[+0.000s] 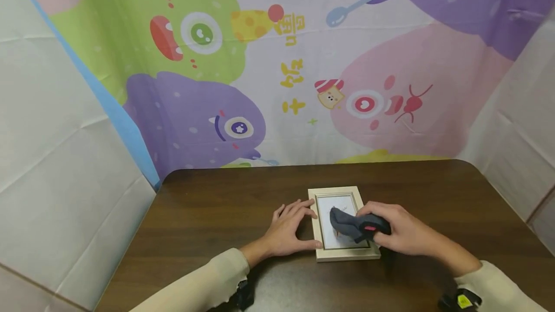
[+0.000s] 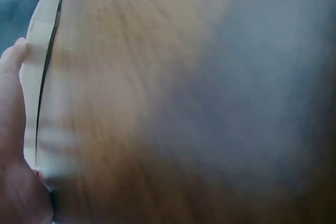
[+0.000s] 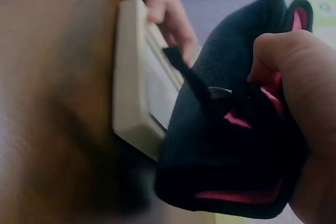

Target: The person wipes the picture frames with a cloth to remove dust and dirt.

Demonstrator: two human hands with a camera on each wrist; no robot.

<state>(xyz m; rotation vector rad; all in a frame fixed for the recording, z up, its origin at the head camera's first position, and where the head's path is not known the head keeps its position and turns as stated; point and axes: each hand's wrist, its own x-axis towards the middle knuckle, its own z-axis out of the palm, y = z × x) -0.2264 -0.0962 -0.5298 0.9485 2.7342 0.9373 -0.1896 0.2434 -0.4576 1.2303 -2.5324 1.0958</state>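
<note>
A cream picture frame (image 1: 347, 255) lies flat on the dark wooden table, with a white sheet bearing small dark marks behind its pane. Against the frame's left side rests my left hand (image 1: 288, 230), fingers spread along the upper part and thumb near the lower corner. In the left wrist view that thumb (image 2: 13, 93) lies stretched along the frame's edge. My right hand (image 1: 401, 230) grips a bunched dark grey cloth (image 1: 344, 223) over the pane. The right wrist view shows the cloth's pink lining (image 3: 239, 198) and a dark strap (image 3: 186, 74); it hides part of the frame.
The brown tabletop (image 1: 208, 201) spreads around the frame. Behind it hangs a cartoon-printed curtain (image 1: 295, 138), and pale panels (image 1: 65, 158) stand at both sides. Black wrist devices (image 1: 461, 300) sit at the cream sleeves.
</note>
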